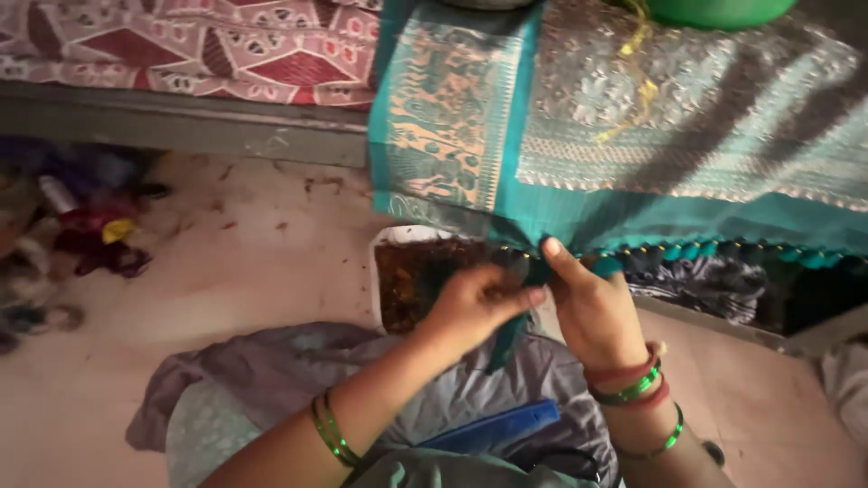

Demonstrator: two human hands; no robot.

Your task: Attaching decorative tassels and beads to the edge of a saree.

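Head view shows your left hand (475, 303) and right hand (588, 303) side by side, each grip pinching the teal fabric's tasselled hem (723, 248), which runs rightward.

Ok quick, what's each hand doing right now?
Left hand: closed, pinching the teal cloth's tasselled edge.
Right hand: closed on the same edge, thumb up.
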